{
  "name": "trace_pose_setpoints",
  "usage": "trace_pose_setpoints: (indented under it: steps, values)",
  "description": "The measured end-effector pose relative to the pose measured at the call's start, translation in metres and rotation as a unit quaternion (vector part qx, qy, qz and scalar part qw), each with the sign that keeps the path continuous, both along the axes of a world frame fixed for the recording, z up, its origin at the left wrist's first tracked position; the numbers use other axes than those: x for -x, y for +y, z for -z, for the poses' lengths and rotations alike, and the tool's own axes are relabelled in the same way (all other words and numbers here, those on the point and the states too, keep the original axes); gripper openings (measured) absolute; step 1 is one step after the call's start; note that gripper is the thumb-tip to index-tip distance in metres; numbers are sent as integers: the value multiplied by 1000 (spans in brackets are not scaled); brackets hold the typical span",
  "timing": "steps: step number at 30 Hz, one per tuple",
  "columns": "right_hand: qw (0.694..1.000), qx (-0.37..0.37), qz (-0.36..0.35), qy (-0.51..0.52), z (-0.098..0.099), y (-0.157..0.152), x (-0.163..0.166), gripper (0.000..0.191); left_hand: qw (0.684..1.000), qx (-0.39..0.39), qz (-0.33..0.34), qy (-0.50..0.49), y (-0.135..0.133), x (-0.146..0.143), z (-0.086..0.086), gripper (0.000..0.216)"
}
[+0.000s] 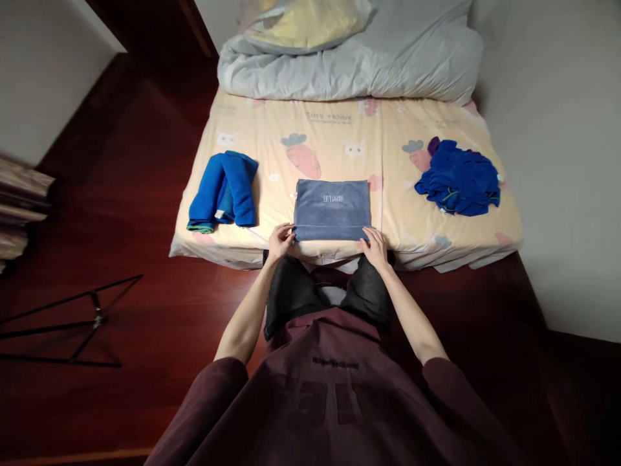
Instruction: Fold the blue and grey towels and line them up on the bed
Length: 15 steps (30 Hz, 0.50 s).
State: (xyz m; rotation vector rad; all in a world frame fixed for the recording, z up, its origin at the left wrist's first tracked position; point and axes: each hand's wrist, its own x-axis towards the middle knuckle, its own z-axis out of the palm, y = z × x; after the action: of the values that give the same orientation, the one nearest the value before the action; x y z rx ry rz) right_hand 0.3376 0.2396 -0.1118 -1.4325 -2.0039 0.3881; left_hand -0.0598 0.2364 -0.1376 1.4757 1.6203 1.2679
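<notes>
A grey-blue towel (332, 206) with small white lettering lies flat on the bed in front of me, its near edge folded over in a narrow strip. My left hand (281, 241) pinches the near left corner of this strip. At the near right corner, my right hand (375, 247) has its thumb and fingers closed on the cloth. To the left lie rolled or folded blue towels (243, 194) with a green edge and a white tag. A crumpled heap of blue cloths (460, 178), with a bit of purple behind, sits on the right.
The bed (339, 142) has a yellow sheet with carrot and cat prints. A bunched pale quilt (412, 58) and a yellow pillow-like bundle (315, 22) occupy its far end. Black tripod legs (97, 320) stand on the dark red floor at left. A wall (557, 129) borders the right.
</notes>
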Motion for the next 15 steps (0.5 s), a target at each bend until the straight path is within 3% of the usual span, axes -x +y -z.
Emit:
trace_pose_setpoints:
  steps: [3, 5, 15]
  values:
    - [998, 35, -25, -45, 5, -1, 0, 50, 989, -44, 46, 131, -6, -5, -5, 26]
    - [997, 48, -25, -55, 8, 2, -2, 52, 979, -43, 97, 175, -7, -8, -6, 30]
    - [998, 62, 24, -5, 12, 24, -2, 61, 966, 3, 143, 214, -9, -9, -6, 64]
